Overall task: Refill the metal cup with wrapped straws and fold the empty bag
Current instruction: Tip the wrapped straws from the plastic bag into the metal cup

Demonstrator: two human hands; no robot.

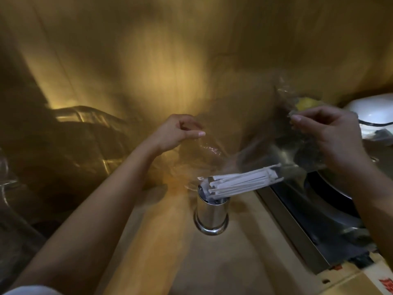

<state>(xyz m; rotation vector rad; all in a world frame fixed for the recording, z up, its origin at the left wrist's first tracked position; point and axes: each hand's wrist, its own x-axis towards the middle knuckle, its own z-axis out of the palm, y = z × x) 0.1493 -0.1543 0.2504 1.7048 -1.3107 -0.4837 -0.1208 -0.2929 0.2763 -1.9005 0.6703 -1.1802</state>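
Note:
A shiny metal cup (211, 216) stands upright on the wooden counter, low in the middle of the view. A bundle of white wrapped straws (242, 182) leans out of it toward the right. Above the cup a clear plastic bag (229, 145) is stretched between both hands and looks blurred. My left hand (178, 132) pinches the bag's left edge with thumb and fingers. My right hand (331, 129) grips the bag's right edge, where a yellow patch shows through the plastic.
A dark metal tray or sink (314, 211) runs along the right of the counter. A white bowl-shaped thing (374, 112) sits at the far right. Glassy, reflective shapes (85, 124) stand at the left. A cardboard edge with red print (382, 284) lies at bottom right.

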